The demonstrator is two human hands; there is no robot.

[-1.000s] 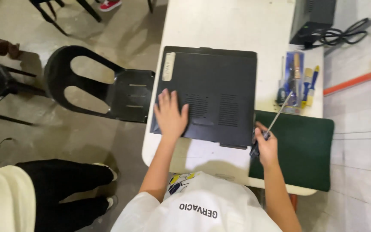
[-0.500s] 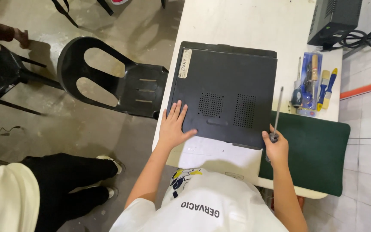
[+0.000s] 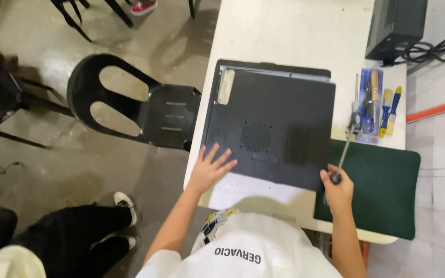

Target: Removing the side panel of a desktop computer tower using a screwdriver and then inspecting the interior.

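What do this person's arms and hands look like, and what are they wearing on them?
Both arms are bare from the short sleeves down. The left hand and right hand wear no gloves, and no watch, ring or bracelet shows. The shirt is white with short sleeves, dark lettering across it and a small coloured patch near the left shoulder.

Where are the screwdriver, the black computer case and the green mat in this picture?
screwdriver point(image 3: 344, 153), head view, on its metal shaft.
black computer case point(image 3: 274, 118), head view, on its flat side panel.
green mat point(image 3: 382, 190), head view, on its bare middle.
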